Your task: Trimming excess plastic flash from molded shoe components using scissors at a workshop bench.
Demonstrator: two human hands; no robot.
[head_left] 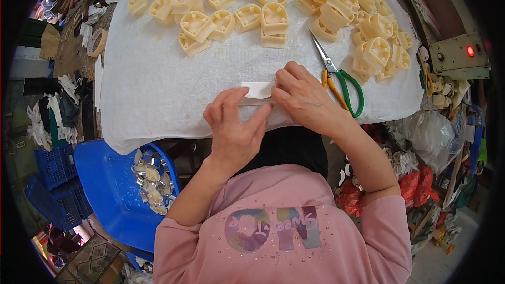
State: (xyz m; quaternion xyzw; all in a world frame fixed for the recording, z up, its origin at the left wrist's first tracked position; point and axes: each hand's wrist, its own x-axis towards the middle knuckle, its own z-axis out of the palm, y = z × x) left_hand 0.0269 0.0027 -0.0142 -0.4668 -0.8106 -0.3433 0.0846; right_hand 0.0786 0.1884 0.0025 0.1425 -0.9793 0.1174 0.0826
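A short white strip (256, 90), slightly curved, lies across the front part of the cloth-covered table between my hands. The fingers of my right hand (306, 96) are bent and closed over its right end. My left hand (234, 123) is beside its left end, index fingertip close to the strip and thumb stretched apart toward the right hand. Whether that fingertip touches the strip I cannot tell. Just right of my right hand are scissors (336, 73) with green and yellow handles, their blades slightly parted and pointing away from me.
Cream-coloured moulded plastic pieces (197, 26) lie in groups over the white cloth (142, 73), with stacks at the far right. A blue tub (105, 179) with shiny metal-and-cream parts stands below left. A tape roll (97, 42) is at left; a control box (457, 55) glows red at right.
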